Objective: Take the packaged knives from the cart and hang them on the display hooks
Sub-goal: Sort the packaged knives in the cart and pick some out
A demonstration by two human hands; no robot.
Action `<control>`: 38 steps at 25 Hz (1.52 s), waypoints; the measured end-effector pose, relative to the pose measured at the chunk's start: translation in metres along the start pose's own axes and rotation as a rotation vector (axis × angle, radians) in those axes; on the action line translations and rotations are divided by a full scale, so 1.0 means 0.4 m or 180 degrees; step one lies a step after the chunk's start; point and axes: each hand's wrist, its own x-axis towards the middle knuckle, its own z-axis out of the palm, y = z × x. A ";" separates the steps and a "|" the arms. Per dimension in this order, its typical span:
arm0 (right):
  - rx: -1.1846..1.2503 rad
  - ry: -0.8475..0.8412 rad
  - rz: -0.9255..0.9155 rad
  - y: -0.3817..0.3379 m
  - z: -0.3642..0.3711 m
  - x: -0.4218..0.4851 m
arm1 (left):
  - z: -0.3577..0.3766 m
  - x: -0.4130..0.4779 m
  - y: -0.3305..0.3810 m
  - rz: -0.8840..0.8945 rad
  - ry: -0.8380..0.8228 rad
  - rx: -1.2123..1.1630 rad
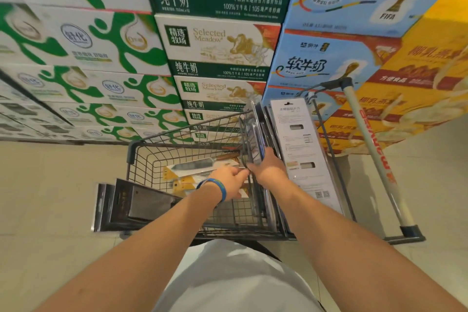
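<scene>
Reaching into cart (141, 157): right hand (268, 167) grip closed on upright knife packs (263, 129); left hand (231, 180) grip unclear.

You are facing stacked milk cartons (217, 45) reading "Selected Meadow", "纯牛奶", "100%" and "105". You are seeing blue cartons (329, 63) showing "软牛奶" and "FIFA", and green-and-white cartons (78, 38) showing "舒化". The knife package's (301, 144) print is too small to read.
</scene>
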 end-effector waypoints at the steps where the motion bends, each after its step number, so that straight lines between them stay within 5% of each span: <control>1: -0.0048 0.0034 -0.0042 0.009 -0.002 0.012 | 0.000 -0.004 -0.016 -0.0011 -0.0040 -0.0115; 5: 0.0031 0.0297 -0.0091 0.017 -0.029 0.025 | -0.017 -0.006 -0.044 0.0137 0.0063 -0.0738; 11: 0.1031 0.1561 -0.1467 -0.027 -0.201 -0.098 | -0.110 0.006 0.022 0.0726 0.0784 -0.1670; 13: 0.1641 0.1296 -0.1860 -0.078 -0.280 -0.142 | -0.164 -0.006 0.084 0.0957 0.0793 -0.2288; 15: 0.2119 0.0540 -0.1877 -0.137 -0.310 -0.158 | -0.241 -0.026 0.149 0.0975 0.0250 -0.3367; 17: 0.1966 -0.0043 -0.1697 -0.182 -0.281 -0.145 | -0.311 -0.039 0.173 0.1059 -0.0108 -0.3975; 21: 0.0837 0.0757 -0.0851 -0.115 -0.166 -0.029 | -0.371 -0.045 0.094 0.0472 0.1232 -0.3161; 25: -0.1306 0.0823 -0.0139 0.033 -0.060 0.022 | -0.380 -0.065 -0.029 -0.0051 0.1475 -0.3730; 30: -0.0834 0.0975 -0.0240 -0.007 -0.067 0.052 | -0.320 -0.083 -0.070 0.0046 0.1949 -0.2356; 38: -0.0509 0.0867 -0.0720 -0.058 -0.084 0.095 | -0.277 -0.118 -0.043 0.0282 0.2118 -0.2240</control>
